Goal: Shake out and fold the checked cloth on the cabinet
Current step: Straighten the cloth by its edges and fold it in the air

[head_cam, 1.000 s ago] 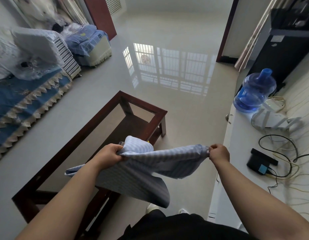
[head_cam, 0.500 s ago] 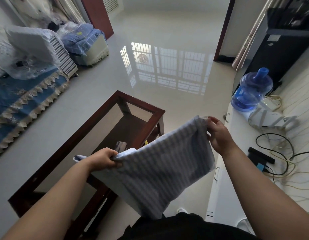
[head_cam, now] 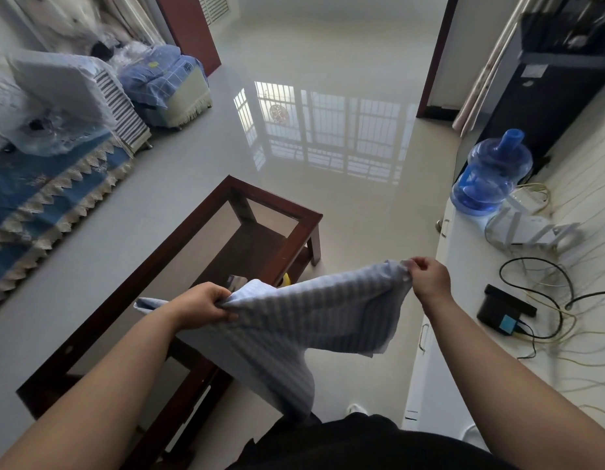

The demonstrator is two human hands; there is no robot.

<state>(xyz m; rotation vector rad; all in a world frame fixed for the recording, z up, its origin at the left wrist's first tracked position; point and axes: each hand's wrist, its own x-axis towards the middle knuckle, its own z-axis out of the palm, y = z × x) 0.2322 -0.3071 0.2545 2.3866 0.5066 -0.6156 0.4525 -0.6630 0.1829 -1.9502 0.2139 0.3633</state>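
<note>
Right hand (head_cam: 430,281) lower, cloth (head_cam: 308,320) slacker

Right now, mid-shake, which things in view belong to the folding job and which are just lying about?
In the job:
- pale blue checked cloth, held in the air
- left hand, grip closed on one end
- right hand, pinching the other end
- white cabinet top

Lying about:
- blue plastic water bottle
- dark wooden glass-topped coffee table
- small black box amid cables

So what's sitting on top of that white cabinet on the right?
On the white cabinet: a blue water jug, a white router, a black box and tangled cables. Its near end is hidden by the right arm.
</note>
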